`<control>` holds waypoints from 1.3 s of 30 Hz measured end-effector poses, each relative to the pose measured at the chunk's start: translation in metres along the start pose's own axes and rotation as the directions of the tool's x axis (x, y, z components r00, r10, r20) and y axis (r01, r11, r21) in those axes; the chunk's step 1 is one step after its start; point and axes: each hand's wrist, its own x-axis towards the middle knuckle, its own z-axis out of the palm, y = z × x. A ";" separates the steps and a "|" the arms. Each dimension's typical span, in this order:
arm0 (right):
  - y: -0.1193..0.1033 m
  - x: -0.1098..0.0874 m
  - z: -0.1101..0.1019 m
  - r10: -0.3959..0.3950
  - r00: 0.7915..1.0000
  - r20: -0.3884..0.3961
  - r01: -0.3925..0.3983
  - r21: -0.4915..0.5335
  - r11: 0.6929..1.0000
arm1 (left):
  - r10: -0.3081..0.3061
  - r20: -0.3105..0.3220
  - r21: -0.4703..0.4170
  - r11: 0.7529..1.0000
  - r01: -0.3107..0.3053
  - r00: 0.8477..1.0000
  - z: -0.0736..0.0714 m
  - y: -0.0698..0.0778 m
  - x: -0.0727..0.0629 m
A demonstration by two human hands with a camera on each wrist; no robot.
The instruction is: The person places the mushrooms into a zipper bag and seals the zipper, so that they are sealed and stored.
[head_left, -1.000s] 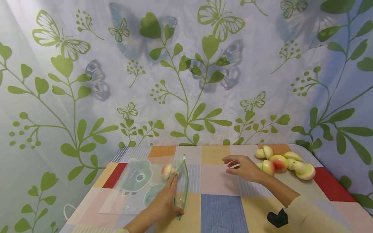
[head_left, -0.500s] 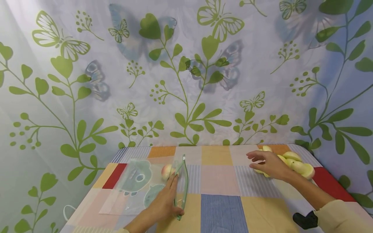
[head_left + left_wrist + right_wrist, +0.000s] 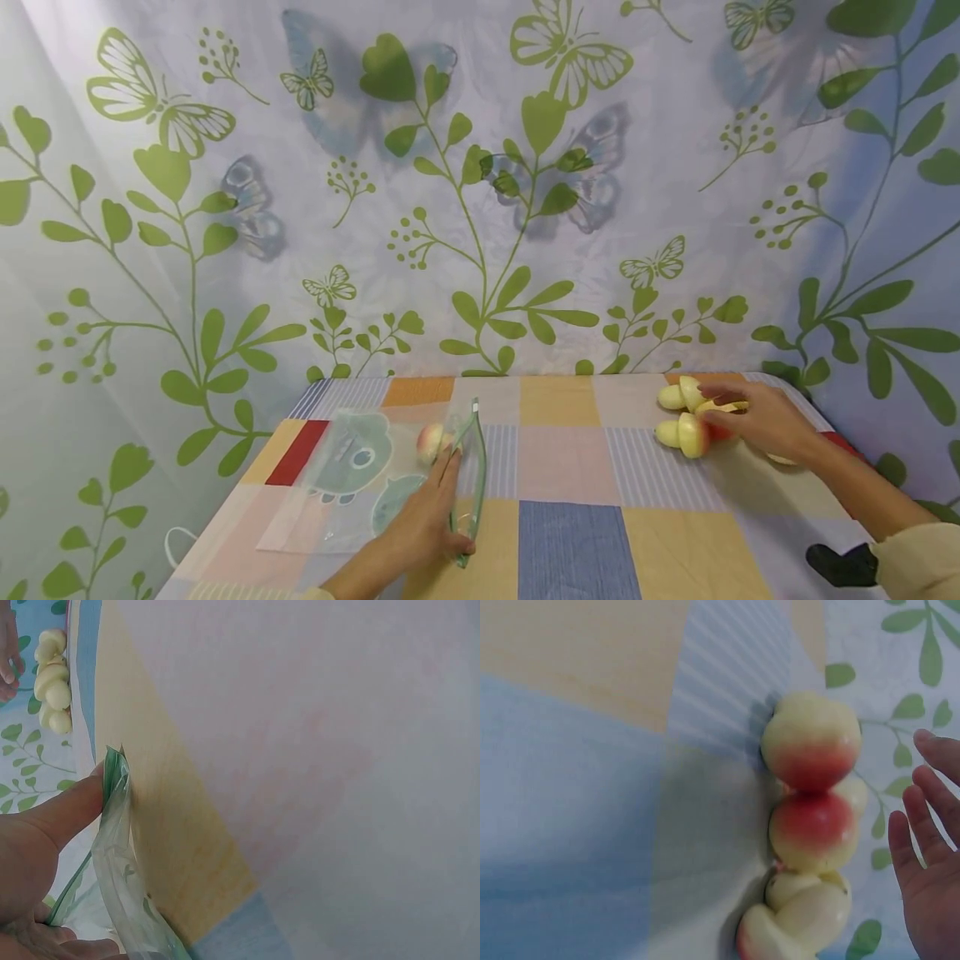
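A clear zip bag (image 3: 348, 500) with green edging and a green printed creature lies flat at the left of the table. My left hand (image 3: 423, 508) holds its mouth spread, the thumb (image 3: 71, 806) at one end of the green strip and the fingers at the other. Inside the bag near the mouth is a red-and-yellow toy mushroom (image 3: 430, 442). My right hand (image 3: 768, 417) is over a cluster of similar toy mushrooms (image 3: 684, 435), partly hiding them. In the right wrist view its fingers are spread apart beside the caps (image 3: 814, 829), with nothing held.
A patchwork cloth (image 3: 570, 542) covers the table. Behind it hangs a pale curtain (image 3: 675, 200) printed with green leaves and butterflies. A white loop of cord (image 3: 176, 546) shows at the table's left edge.
My right hand has moved right from mid-table to over the toy mushrooms, covering the ones at the right of the cluster. My left hand and the bag have stayed put.
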 end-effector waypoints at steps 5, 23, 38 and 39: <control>0.019 -0.002 -0.010 0.012 1.000 -0.022 -0.014 -0.070 0.997 | 0.009 -0.011 0.017 1.000 -0.009 1.000 0.000 0.001 0.000; 0.054 -0.017 -0.036 0.136 0.989 0.055 -0.119 -0.238 0.964 | 0.014 0.011 0.015 1.000 -0.014 1.000 -0.002 0.001 -0.001; 0.061 -0.019 -0.034 0.175 0.981 0.084 -0.150 -0.247 0.957 | 0.014 0.002 0.027 1.000 -0.014 1.000 0.000 0.000 -0.001; 0.061 -0.019 -0.034 0.176 0.981 0.081 -0.152 -0.244 0.958 | 0.015 0.001 0.024 1.000 -0.015 1.000 0.000 0.000 -0.001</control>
